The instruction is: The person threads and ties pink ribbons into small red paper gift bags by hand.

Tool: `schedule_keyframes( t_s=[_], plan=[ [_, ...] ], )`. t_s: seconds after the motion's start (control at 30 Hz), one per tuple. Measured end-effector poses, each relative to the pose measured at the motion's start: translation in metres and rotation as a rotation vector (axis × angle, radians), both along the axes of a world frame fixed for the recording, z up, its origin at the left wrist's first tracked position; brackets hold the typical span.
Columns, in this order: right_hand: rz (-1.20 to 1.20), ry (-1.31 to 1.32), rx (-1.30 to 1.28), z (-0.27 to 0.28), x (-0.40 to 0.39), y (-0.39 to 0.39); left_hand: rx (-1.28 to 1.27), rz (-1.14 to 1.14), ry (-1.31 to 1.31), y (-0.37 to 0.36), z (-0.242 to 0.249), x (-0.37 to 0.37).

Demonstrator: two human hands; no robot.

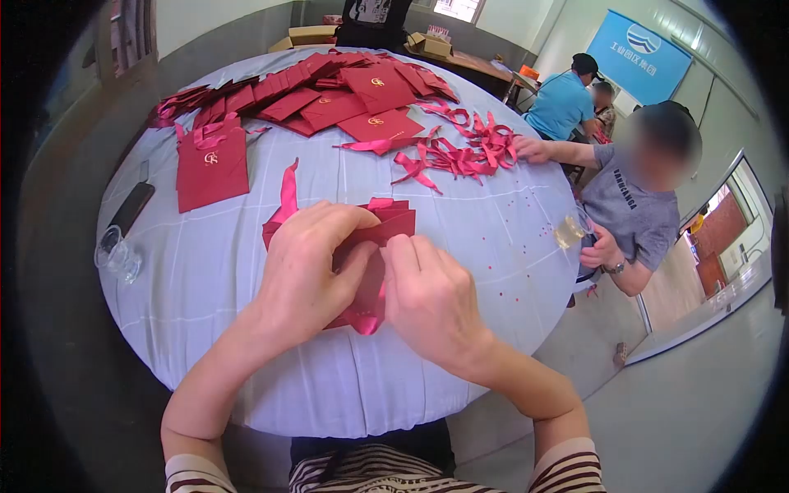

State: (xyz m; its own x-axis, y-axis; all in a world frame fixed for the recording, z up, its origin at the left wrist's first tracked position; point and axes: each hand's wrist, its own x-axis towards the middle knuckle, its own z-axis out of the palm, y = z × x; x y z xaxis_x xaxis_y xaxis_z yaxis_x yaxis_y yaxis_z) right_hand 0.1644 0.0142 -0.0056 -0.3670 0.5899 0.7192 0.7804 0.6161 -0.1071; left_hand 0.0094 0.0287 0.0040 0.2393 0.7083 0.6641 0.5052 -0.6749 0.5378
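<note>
A small red paper bag point(398, 218) is between my two hands above the near part of the table, its opening facing me. My left hand point(308, 263) grips its left side, thumb and fingers closed on the rim. The fingers of my right hand point(431, 296) are pinched together at the bag's right side; what they hold is hidden. One pink ribbon point(288, 191) sticks up beside my left hand, and a ribbon loop point(366, 319) hangs below, between the hands.
Flat red bags point(329, 99) are piled at the table's far side, with loose ribbons point(468, 152) right of them. A finished-looking bag point(212, 168), a phone point(131, 207) and a glass point(120, 255) lie left. A person point(633, 197) sits right, holding a cup.
</note>
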Motion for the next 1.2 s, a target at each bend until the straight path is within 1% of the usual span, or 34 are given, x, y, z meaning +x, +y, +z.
schedule_keyframes(
  t_s=[0.17,0.27,0.33,0.47,0.6,0.67,0.77,0.83,0.87,0.93,0.97,1.0,1.03,1.07,1.1,1.13,1.17,1.2],
  plan=[
    [0.011,-0.015,0.054,-0.008,0.002,0.008,-0.074,-0.01,-0.019,0.002,-0.001,0.0],
    [0.042,-0.005,0.047,-0.011,0.006,0.012,-0.058,-0.035,-0.007,0.005,-0.003,0.0],
    [0.07,-0.047,0.045,-0.016,0.006,0.011,-0.057,-0.036,0.017,0.006,-0.004,0.0],
    [0.071,-0.041,0.054,-0.019,0.009,0.013,-0.042,-0.04,0.069,0.006,-0.006,0.001],
    [0.079,-0.031,0.051,-0.021,0.01,0.016,-0.102,-0.043,-0.002,0.007,-0.007,0.005],
    [0.083,-0.041,0.035,-0.022,0.011,0.016,-0.008,-0.052,0.069,0.007,-0.009,0.006],
    [0.12,0.011,0.039,-0.021,0.014,0.018,-0.067,-0.038,0.041,0.003,-0.004,0.006],
    [0.156,0.045,-0.067,-0.02,0.018,0.019,-0.091,-0.04,0.058,0.004,-0.003,0.006],
    [0.153,0.044,-0.067,-0.016,0.022,0.017,-0.118,-0.042,0.077,0.004,-0.002,0.005],
    [0.192,0.193,-0.309,-0.003,0.029,0.012,-0.148,-0.043,0.114,0.002,0.002,0.001],
    [0.192,0.189,-0.298,0.005,0.031,0.011,-0.176,-0.038,0.148,0.001,0.004,0.001],
    [0.201,0.27,-0.248,0.012,0.033,0.009,-0.165,-0.04,0.147,-0.001,0.005,0.002],
    [0.208,0.352,-0.199,0.016,0.035,0.008,-0.082,-0.046,0.098,-0.003,0.005,0.004],
    [0.198,0.354,-0.188,0.018,0.037,0.01,0.0,-0.059,0.051,-0.006,0.004,0.007],
    [0.253,0.278,-0.109,0.02,0.04,0.015,0.011,-0.079,0.053,-0.01,0.004,0.009],
    [0.297,0.195,-0.024,0.024,0.044,0.017,0.059,-0.049,0.079,-0.014,0.005,0.012],
    [0.258,0.183,0.008,0.027,0.047,0.016,0.12,-0.028,0.095,-0.016,0.006,0.014],
    [0.312,0.166,-0.14,0.03,0.048,0.015,0.171,-0.035,0.136,-0.017,0.005,0.016]
  ],
)
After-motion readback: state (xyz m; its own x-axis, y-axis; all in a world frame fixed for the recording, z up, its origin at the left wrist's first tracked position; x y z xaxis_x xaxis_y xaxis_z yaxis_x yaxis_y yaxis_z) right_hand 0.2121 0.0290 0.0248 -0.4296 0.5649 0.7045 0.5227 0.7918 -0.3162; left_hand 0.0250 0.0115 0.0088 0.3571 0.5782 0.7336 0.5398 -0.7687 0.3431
